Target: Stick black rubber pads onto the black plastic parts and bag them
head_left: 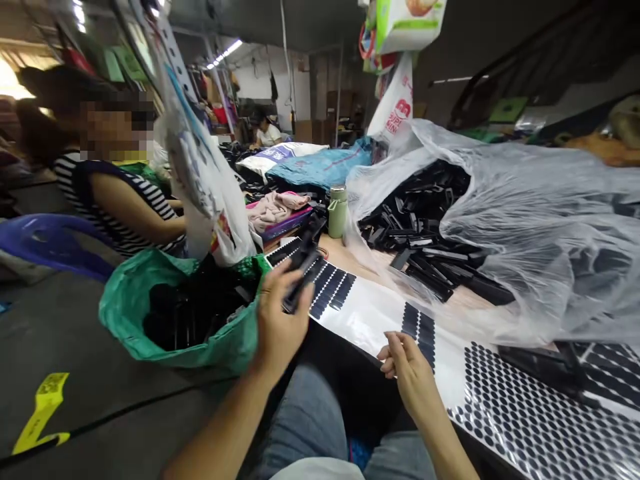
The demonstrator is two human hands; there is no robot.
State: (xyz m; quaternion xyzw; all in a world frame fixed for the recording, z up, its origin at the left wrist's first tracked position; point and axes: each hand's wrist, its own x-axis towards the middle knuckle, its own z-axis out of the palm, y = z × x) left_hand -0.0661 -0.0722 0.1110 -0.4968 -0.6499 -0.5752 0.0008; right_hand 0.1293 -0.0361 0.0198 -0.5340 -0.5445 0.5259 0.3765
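So from where I'm standing, the left hand (pixel 280 323) has a black plastic piece (pixel 299 287) gripped between thumb and fingers. Motion blur, so might be more than one. It's up over the near edge of the white sticker sheet (pixel 367 317), just beside the green sack (pixel 120 327). My guess is it's held out by the fingertips so most of the surface stays uncovered.

The right hand (pixel 410 367) is in a loose pinch close to the dark strips on that sheet, thumb and index nearly together. Can't tell if there's anything tiny in there.

Layout seems all about reach, imo. The sheet runs along the table edge right by both hands, the dotted sheet (pixel 525 407) is off to the right, and the clear plastic bag (pixel 545 220) gapes so the pile of black parts (pixel 425 207) spills onto the table (pixel 367 263). Green sack sits wide open at left knee level, more black stuff inside. Flask (pixel 337 217) is set back, probably to keep it out of the way.

Labels: hanging white bag (pixel 395 110) has a red M-like logo, lettering too warped to read. White sack (pixel 283 157) shows blue characters, also illegible. Yellow tag (pixel 45 400) on the floor has a blurry code-like block.
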